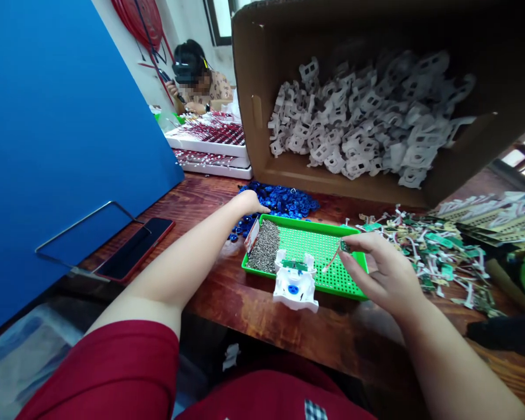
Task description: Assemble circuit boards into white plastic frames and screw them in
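Note:
My left hand [248,203] reaches to the heap of small blue plastic parts [289,200] behind the tray; most of its fingers are hidden, so its grip does not show. Between thumb and fingertips, my right hand [382,268] pinches a small circuit board [345,245] with a thin wire hanging from it, over the tray's right side. The green perforated tray [324,233] has a pile of small metal screws [263,245] at its left end. A white plastic housing [294,290], with a green board and a blue part in it, rests on the tray's front edge.
A large cardboard box [250,105] of white plastic housings [359,122] stands behind. Loose circuit boards with wires [441,251] lie at right. At left are a phone [135,249], a bent metal wire frame [74,227] and a blue panel [70,116]. Another person [201,81] sits beyond white trays [210,143].

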Demonstrator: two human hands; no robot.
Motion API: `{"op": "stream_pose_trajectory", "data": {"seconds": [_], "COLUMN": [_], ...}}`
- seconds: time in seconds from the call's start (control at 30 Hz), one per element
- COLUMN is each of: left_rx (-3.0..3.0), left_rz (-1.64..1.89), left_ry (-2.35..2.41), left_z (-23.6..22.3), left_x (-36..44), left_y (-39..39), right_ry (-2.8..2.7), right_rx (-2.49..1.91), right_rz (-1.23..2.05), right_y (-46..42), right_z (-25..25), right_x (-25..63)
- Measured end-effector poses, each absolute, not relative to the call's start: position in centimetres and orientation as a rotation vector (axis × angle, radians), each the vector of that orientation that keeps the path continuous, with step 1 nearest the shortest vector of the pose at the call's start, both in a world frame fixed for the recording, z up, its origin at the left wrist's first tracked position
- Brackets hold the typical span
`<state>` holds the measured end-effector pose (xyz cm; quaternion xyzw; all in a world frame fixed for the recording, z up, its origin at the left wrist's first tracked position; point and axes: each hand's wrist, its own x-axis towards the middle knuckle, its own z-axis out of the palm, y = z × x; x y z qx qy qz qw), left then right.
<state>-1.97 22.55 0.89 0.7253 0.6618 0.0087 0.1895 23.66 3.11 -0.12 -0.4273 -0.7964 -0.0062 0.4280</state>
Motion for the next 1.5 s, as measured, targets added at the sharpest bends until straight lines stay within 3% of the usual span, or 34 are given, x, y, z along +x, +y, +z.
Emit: {"op": "stream_pose_trajectory", "data": {"seconds": [0.37,0.53,0.63,0.93,1.17,1.5], "left_rx": [1.863,1.771,1.437,1.159,1.114,1.061], "left_rz": [0.525,0.769,0.907,0.496,0.636,0.552], "left_ry": [1.657,1.386,0.966,0.802,0.784,0.925], "left_z": [3.5,6.4,7.4,6.3,2.6,0.5], "left_x": [-3.5,-2.8,-1.8,-0.9,0.0,0.5], "left_y": [20.1,14.1,8.4,-3.2,-5.2,-5.1], "right_ry": [-1.790,-1.659,-1.620,-1.555,-2.084,-1.997], "right_rx": [-1.153,-1.268,-1.288,-1.161,-1.060,-1.224], "right_rz": [0.081,0.064,-0.027,-0.145,-0.209,-0.003], "right_y": [3.5,3.7,3.8,1.9,-4.1,-9.2], "right_z": [-0.8,-0.7,-0.6,1.9,5.9,2.0], "right_x": [23.8,24.0,24.2,23.7,22.0,21.1]}}
